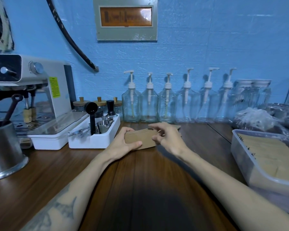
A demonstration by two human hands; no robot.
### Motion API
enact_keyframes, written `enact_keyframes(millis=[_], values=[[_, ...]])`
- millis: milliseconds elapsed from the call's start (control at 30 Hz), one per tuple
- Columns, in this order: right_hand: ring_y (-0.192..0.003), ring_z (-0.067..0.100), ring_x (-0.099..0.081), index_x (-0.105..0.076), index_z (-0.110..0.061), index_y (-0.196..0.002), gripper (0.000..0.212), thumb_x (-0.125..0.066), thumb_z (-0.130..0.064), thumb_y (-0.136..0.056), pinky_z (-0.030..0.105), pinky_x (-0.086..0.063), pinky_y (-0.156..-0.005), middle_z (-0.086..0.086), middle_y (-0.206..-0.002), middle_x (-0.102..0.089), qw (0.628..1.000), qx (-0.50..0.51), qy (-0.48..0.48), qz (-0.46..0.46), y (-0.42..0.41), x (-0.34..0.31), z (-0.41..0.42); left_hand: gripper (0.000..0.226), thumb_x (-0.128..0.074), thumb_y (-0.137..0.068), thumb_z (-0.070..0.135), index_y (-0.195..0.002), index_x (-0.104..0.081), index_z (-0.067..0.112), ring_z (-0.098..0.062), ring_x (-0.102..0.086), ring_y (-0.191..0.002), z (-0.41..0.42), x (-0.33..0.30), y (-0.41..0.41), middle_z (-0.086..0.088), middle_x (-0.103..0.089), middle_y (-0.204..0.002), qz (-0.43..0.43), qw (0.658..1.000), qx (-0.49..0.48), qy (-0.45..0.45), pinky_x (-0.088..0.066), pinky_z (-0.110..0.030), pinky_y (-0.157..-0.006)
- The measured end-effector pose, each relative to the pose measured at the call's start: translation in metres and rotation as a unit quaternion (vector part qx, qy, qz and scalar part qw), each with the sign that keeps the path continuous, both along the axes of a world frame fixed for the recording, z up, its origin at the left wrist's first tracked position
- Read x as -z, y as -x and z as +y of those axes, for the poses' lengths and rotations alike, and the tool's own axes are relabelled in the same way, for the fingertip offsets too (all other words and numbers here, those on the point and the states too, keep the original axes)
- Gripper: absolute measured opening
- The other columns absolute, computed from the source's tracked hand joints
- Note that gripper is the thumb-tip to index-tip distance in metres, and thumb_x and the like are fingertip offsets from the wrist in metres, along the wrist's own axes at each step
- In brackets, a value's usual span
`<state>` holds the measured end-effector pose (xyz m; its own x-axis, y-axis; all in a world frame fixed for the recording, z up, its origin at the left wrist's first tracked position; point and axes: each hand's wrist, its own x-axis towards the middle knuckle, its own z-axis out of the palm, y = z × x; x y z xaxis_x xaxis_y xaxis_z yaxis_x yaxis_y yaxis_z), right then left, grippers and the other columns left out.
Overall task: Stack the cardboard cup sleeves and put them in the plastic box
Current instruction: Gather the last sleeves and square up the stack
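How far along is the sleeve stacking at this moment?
Partly done. The plastic box on the right already holds many flat sleeves. In hand: the left hand grips a small stack of cardboard sleeves above the wooden counter, while the right hand works at the stack's right end, fingers curled. Left: this stack has yet to go into the box.
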<state>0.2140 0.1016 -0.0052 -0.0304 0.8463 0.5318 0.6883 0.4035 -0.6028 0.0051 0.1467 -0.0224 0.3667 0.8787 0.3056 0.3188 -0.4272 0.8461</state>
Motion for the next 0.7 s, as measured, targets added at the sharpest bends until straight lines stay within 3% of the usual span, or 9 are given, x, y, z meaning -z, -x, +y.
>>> enact_keyframes(millis=[100, 233, 300, 367, 533, 700], values=[[-0.108, 0.010, -0.050, -0.051, -0.026, -0.138, 0.053, -0.068, -0.015, -0.089, 0.030, -0.044, -0.104, -0.005, -0.117, -0.048, 0.998, 0.021, -0.030, -0.054, 0.006, 0.001, 0.000, 0.031, -0.068, -0.092, 0.022, -0.115, -0.049, 0.020, -0.016, -0.058, -0.102, 0.004, 0.002, 0.001, -0.002, -0.058, -0.113, 0.011, 0.999, -0.012, -0.038, -0.046, -0.020, -0.078], [-0.138, 0.017, -0.030, -0.029, -0.031, -0.152, 0.066, -0.060, -0.029, -0.095, 0.037, -0.028, -0.116, -0.001, -0.150, -0.030, 0.988, 0.013, -0.016, -0.154, 0.006, 0.006, 0.004, 0.030, -0.067, -0.093, 0.014, -0.116, -0.049, 0.020, -0.006, -0.057, -0.095, 0.004, 0.002, 0.000, 0.001, -0.058, -0.108, 0.005, 0.998, 0.002, -0.059, -0.046, -0.013, -0.076], [-0.138, 0.019, -0.033, -0.028, -0.029, -0.153, 0.063, -0.057, -0.029, -0.097, 0.037, -0.030, -0.115, -0.003, -0.150, -0.031, 0.979, -0.014, 0.008, -0.202, 0.006, 0.011, 0.007, 0.033, -0.066, -0.093, 0.015, -0.120, -0.050, 0.023, -0.001, -0.056, -0.097, 0.004, 0.002, 0.000, 0.006, -0.058, -0.109, 0.009, 0.998, 0.012, -0.064, -0.046, -0.012, -0.080], [-0.131, 0.020, -0.040, -0.031, -0.026, -0.152, 0.060, -0.056, -0.024, -0.097, 0.030, -0.034, -0.108, -0.003, -0.141, -0.038, 0.975, -0.018, 0.002, -0.222, 0.006, 0.015, 0.008, 0.035, -0.066, -0.093, 0.016, -0.122, -0.050, 0.027, -0.002, -0.056, -0.103, 0.006, 0.004, 0.000, 0.010, -0.059, -0.111, 0.020, 0.997, 0.017, -0.067, -0.048, -0.021, -0.089], [-0.121, 0.014, -0.044, -0.038, -0.027, -0.148, 0.056, -0.059, -0.024, -0.096, 0.023, -0.032, -0.100, -0.005, -0.129, -0.043, 0.982, -0.026, 0.009, -0.188, 0.003, 0.015, 0.011, 0.030, -0.067, -0.092, 0.016, -0.117, -0.053, 0.024, -0.009, -0.059, -0.103, 0.007, 0.004, 0.000, 0.007, -0.062, -0.108, 0.013, 0.998, 0.015, -0.066, -0.049, -0.023, -0.088], [-0.116, 0.013, -0.052, -0.054, -0.021, -0.137, 0.039, -0.054, -0.030, -0.099, 0.033, -0.042, -0.106, 0.000, -0.126, -0.052, 0.998, -0.008, 0.059, 0.002, -0.008, 0.002, 0.014, 0.029, -0.066, -0.093, 0.013, -0.118, -0.053, 0.018, -0.003, -0.056, -0.097, 0.006, 0.002, -0.001, 0.004, -0.059, -0.107, 0.006, 0.998, 0.002, -0.059, -0.045, -0.012, -0.076]])
